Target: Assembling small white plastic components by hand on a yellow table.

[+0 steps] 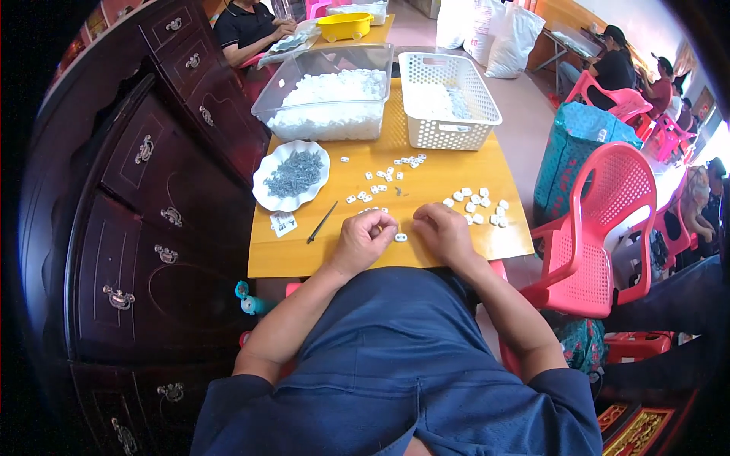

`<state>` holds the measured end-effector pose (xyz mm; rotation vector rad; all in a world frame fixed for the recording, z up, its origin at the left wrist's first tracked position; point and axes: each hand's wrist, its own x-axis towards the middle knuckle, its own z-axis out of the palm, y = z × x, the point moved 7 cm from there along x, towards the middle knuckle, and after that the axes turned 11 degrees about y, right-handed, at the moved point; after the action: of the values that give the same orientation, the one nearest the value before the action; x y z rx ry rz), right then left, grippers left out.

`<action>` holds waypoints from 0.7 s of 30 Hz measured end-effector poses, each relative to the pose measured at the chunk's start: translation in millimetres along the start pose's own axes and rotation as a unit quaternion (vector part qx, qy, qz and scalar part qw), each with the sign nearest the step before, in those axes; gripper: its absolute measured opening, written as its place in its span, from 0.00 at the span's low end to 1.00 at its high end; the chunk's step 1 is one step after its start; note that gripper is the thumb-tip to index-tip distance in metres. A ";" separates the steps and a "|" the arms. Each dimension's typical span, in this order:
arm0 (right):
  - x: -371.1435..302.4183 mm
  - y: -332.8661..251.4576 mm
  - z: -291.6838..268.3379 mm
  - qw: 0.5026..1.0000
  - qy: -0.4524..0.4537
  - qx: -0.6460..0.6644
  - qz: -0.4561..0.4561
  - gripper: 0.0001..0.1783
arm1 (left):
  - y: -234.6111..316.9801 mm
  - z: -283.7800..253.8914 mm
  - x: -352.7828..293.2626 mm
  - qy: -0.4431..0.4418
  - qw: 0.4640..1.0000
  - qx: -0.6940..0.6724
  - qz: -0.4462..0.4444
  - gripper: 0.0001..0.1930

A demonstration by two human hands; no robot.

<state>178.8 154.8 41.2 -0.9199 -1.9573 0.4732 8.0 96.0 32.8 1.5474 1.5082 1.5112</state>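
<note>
At the table's near edge, my left hand (365,242) is closed, thumb and forefinger pinched together; anything between them is too small to make out. My right hand (447,233) faces it with curled fingers, and its fingertips are partly hidden. A small white oval piece with two dark holes (401,237) lies on the tabletop between them. More such white pieces (385,175) are scattered beyond my hands, some half hidden by the left one. Right of my right hand is a loose group of white pieces (471,207). Tiny dark bits (399,191) lie in the middle.
On the left stand a scalloped white plate (262,186) of grey screw-like parts, a thin black stick (322,222) and a small card (283,223). A clear bin (258,106) and a white basket (456,137) hold white pieces. A pink chair (585,258) stands right; dark cabinets (152,228) left.
</note>
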 end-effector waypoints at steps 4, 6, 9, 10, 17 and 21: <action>-7.9 19.8 6.0 0.982 -0.019 0.141 0.121 0.09 | -2.7 -0.7 1.5 0.012 1.000 0.002 0.000 0.04; -10.2 22.5 9.2 0.970 -0.034 0.181 0.159 0.09 | -3.2 -0.3 1.4 0.008 1.000 0.000 -0.007 0.04; -13.2 20.6 15.2 0.947 -0.057 0.245 0.199 0.10 | -4.5 -0.1 1.8 0.003 1.000 -0.007 -0.013 0.04; -14.1 18.6 17.2 0.940 -0.064 0.269 0.202 0.10 | -4.9 0.4 1.6 0.002 1.000 -0.012 -0.012 0.04; -19.3 8.1 25.0 0.915 -0.099 0.313 0.232 0.10 | -0.8 3.9 -0.4 -0.026 0.999 -0.016 -0.021 0.04; -21.0 12.0 27.5 0.914 -0.100 0.318 0.230 0.10 | -0.6 6.7 -0.9 -0.042 0.999 0.002 -0.019 0.04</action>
<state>167.2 147.6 7.3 -0.9104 -1.5697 1.4299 14.1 97.6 30.2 1.5570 1.4846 1.4055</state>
